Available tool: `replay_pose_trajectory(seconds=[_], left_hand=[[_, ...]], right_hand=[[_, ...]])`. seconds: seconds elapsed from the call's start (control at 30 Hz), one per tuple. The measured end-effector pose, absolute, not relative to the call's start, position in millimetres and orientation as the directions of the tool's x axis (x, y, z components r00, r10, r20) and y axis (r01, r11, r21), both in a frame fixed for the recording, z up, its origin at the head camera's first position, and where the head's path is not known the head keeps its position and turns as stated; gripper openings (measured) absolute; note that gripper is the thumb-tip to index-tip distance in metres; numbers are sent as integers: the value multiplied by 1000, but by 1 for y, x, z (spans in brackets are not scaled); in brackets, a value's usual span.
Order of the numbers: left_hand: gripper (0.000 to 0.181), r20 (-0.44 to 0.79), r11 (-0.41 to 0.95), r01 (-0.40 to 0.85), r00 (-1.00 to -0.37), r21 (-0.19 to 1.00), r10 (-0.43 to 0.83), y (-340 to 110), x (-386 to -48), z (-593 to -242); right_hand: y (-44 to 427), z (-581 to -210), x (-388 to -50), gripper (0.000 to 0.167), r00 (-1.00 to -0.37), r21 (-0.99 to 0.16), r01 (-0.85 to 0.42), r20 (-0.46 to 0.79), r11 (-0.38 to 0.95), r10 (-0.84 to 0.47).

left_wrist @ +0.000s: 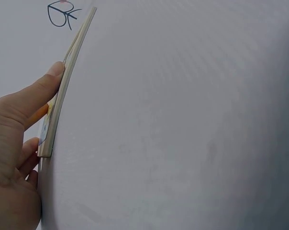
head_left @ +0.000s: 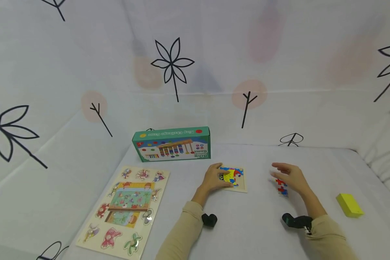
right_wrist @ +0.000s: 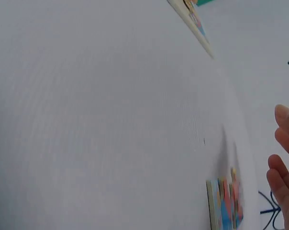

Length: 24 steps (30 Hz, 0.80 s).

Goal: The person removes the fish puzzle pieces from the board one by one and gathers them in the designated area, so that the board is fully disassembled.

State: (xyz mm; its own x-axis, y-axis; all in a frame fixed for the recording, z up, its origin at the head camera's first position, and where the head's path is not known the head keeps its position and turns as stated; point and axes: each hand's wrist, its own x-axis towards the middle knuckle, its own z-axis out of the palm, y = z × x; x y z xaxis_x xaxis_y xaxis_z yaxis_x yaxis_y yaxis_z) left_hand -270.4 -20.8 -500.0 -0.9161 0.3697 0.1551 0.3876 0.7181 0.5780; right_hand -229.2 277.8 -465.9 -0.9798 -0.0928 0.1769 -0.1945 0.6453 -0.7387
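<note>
A square wooden puzzle with a parrot picture (head_left: 240,177) lies flat in the middle of the table. My left hand (head_left: 212,179) holds it by its left side, thumb and a finger over the picture; in the left wrist view the thumb of that hand (left_wrist: 22,110) lies along the thin board (left_wrist: 63,91). Over to the right, my right hand (head_left: 291,177) hovers with parted fingers and nothing between them. Just beneath is a small stack with red and blue shapes (head_left: 282,189), partly hidden by the hand. In the right wrist view, the stack (right_wrist: 225,206) stands apart from the fingertips (right_wrist: 282,115).
A green game box (head_left: 172,144) stands at the back left. In front of it lies a large animal peg board (head_left: 108,236), bearing two smaller picture boards (head_left: 130,198). A yellow block (head_left: 350,205) sits at the far right. Patterned white cloth hangs behind the table.
</note>
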Motion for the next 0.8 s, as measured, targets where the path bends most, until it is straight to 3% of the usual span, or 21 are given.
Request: replay_pose_trajectory(seconds=[0.33,0.8], left_hand=[[54,126,739,372,-921,561,368,-21,-271,-499],[54,135,739,386,-916,553,378,-21,-272,-499]], right_hand=[[222,-477,-256,40,-962,-786,-270,196,556,-190],[189,-494,-272,41,-952,-744,-300,191,596,-240]])
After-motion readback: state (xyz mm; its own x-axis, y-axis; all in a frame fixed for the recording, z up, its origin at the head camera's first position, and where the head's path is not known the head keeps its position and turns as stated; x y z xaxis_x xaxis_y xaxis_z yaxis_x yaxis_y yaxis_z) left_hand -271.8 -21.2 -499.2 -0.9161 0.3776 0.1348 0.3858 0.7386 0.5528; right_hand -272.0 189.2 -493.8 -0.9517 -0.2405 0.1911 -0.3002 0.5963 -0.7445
